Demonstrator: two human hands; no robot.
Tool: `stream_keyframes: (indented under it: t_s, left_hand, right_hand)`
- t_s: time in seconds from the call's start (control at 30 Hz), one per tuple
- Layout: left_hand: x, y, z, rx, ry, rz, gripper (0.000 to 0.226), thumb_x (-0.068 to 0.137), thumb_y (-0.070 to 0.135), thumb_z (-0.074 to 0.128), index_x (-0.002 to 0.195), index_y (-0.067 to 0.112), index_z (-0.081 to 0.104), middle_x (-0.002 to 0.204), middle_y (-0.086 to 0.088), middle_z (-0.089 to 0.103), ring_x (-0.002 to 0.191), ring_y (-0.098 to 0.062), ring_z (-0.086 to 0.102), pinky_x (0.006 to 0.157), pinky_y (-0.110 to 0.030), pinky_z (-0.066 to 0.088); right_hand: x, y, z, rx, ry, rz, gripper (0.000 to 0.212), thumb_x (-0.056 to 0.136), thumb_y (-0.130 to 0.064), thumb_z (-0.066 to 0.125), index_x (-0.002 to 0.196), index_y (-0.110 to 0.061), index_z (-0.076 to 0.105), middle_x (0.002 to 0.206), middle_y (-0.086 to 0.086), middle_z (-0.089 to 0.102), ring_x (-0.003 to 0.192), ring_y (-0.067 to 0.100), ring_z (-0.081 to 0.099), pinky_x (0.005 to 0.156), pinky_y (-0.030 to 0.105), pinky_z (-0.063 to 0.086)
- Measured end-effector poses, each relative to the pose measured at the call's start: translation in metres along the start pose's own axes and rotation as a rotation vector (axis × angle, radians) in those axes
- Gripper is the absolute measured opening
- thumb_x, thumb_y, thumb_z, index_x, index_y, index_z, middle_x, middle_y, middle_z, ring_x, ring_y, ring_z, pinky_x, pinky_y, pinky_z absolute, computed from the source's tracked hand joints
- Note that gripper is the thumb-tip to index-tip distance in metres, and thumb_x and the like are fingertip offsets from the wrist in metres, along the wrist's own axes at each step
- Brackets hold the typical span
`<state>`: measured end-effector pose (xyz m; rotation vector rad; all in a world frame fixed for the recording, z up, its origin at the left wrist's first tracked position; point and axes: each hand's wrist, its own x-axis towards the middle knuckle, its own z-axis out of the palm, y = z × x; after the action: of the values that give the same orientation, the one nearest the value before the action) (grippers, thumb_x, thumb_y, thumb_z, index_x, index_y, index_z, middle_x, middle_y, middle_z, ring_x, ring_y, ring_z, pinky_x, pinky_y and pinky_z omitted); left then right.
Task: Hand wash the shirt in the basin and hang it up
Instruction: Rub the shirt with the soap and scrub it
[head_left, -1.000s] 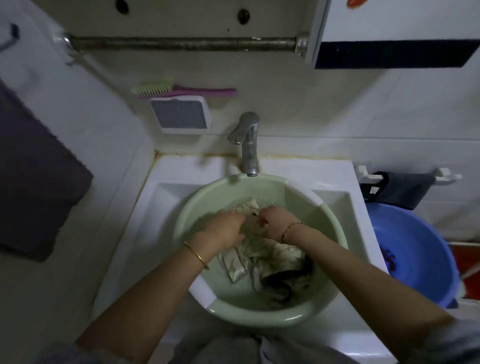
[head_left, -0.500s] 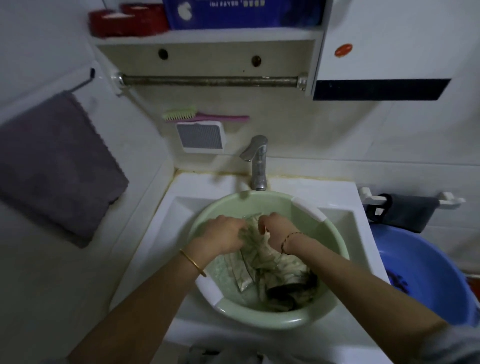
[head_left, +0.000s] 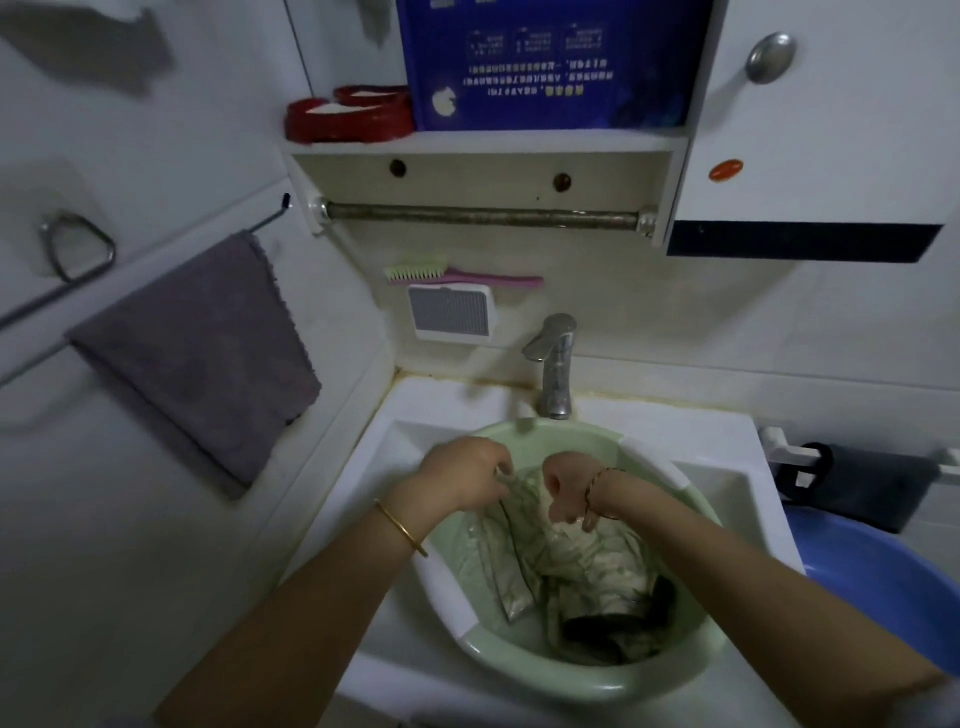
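Observation:
A wet pale shirt (head_left: 576, 566) with a dark collar part lies bunched in a light green basin (head_left: 550, 680) that sits in the white sink (head_left: 405, 441). My left hand (head_left: 462, 480) grips the shirt's upper edge at the basin's far side. My right hand (head_left: 569, 486) is closed on the cloth just beside it, lifting the top of the shirt a little above the water. Both wrists wear thin bracelets.
A chrome tap (head_left: 553, 364) stands behind the basin. A rusty rail (head_left: 483, 215) runs under a shelf above. A grey towel (head_left: 197, 358) hangs on the left wall. A blue tub (head_left: 883, 582) sits at the right. A brush (head_left: 457, 275) rests on a wall box.
The camera has tilted up, showing the shelf and cabinet. Both hands have pulled the shirt's top edge slightly up and apart within the basin.

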<state>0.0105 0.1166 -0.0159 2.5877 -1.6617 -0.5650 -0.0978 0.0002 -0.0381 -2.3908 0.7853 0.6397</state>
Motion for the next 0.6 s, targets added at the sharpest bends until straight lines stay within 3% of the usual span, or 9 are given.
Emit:
stream_keyframes:
  t_s: [0.1,0.13,0.17,0.23,0.3,0.37,0.43,0.5,0.6]
  left_hand:
    - [0.001,-0.002,-0.008,-0.023,-0.012,0.006,0.033,0.086,0.031,0.060,0.119,0.022,0.063,0.123,0.001,0.060,0.113,-0.018,0.055,0.096,-0.032,0.046]
    - [0.002,-0.004,-0.013,-0.064,0.043,-0.008,0.031,0.086,0.030,0.060,0.116,0.022,0.065,0.121,0.001,0.062,0.110,-0.018,0.057,0.095,-0.033,0.047]
    - [0.003,-0.005,-0.022,-0.125,0.139,-0.025,0.026,0.087,0.029,0.060,0.111,0.021,0.067,0.117,-0.001,0.064,0.107,-0.019,0.059,0.093,-0.034,0.048]
    - [0.005,-0.006,-0.051,-0.358,0.375,-0.059,0.014,0.088,0.024,0.060,0.096,0.015,0.069,0.102,-0.008,0.068,0.093,-0.025,0.063,0.084,-0.036,0.052]
    - [0.006,-0.001,-0.094,-0.777,0.534,-0.115,0.014,0.092,0.021,0.057,0.080,0.015,0.063,0.082,-0.011,0.064,0.068,-0.023,0.062,0.063,-0.031,0.052]
    - [0.009,0.005,-0.142,-1.223,0.600,-0.225,0.018,0.095,0.027,0.052,0.082,0.015,0.055,0.078,-0.008,0.060,0.057,-0.016,0.060,0.052,-0.027,0.050]
    - [0.012,0.006,-0.183,-1.513,0.617,-0.305,0.022,0.095,0.035,0.052,0.100,0.013,0.053,0.092,-0.010,0.059,0.075,-0.020,0.062,0.060,-0.031,0.055]
    - [0.014,0.003,-0.212,-1.729,0.665,-0.358,0.033,0.091,0.037,0.058,0.111,0.014,0.048,0.100,-0.013,0.055,0.086,-0.026,0.058,0.067,-0.035,0.057]
    - [0.023,-0.004,-0.240,-1.902,0.814,-0.421,0.044,0.089,0.042,0.058,0.116,0.010,0.045,0.096,-0.011,0.054,0.081,-0.025,0.058,0.065,-0.035,0.057]
  right_hand:
    - [-0.003,-0.004,-0.002,-0.008,0.063,0.009,0.023,0.082,0.010,0.055,0.072,-0.010,0.049,0.080,0.004,0.050,0.076,0.024,0.059,0.051,0.022,0.048]
    - [-0.007,-0.006,-0.003,0.001,-0.073,0.021,0.023,0.082,0.012,0.055,0.093,-0.008,0.059,0.100,0.007,0.054,0.094,0.028,0.058,0.062,0.026,0.052]
    - [-0.012,-0.004,-0.006,0.046,-0.216,0.041,0.046,0.082,0.011,0.057,0.122,-0.014,0.055,0.124,0.010,0.048,0.110,0.030,0.052,0.073,0.032,0.053]
    - [-0.013,-0.008,-0.015,0.121,-0.285,0.064,0.071,0.085,0.001,0.062,0.145,-0.023,0.033,0.147,0.008,0.030,0.126,0.035,0.043,0.082,0.044,0.053]
    - [-0.011,-0.016,-0.032,0.280,-0.157,0.078,0.050,0.092,-0.010,0.055,0.140,-0.016,0.040,0.146,0.013,0.037,0.124,0.035,0.048,0.082,0.049,0.054]
    - [-0.011,-0.028,-0.051,0.495,-0.053,0.065,0.033,0.097,-0.008,0.043,0.129,-0.009,0.049,0.137,0.017,0.046,0.115,0.035,0.056,0.071,0.051,0.056]
    - [-0.016,-0.042,-0.070,0.500,0.085,-0.038,0.028,0.097,-0.004,0.040,0.121,-0.008,0.054,0.126,0.016,0.051,0.098,0.031,0.065,0.056,0.043,0.059]
    - [-0.021,-0.051,-0.082,0.481,0.170,-0.116,0.027,0.096,-0.004,0.040,0.119,-0.007,0.055,0.120,0.015,0.052,0.091,0.029,0.067,0.058,0.044,0.059]
    - [-0.024,-0.060,-0.087,0.450,0.201,-0.172,0.027,0.096,-0.006,0.042,0.119,-0.004,0.055,0.112,0.013,0.052,0.087,0.028,0.066,0.065,0.048,0.058]
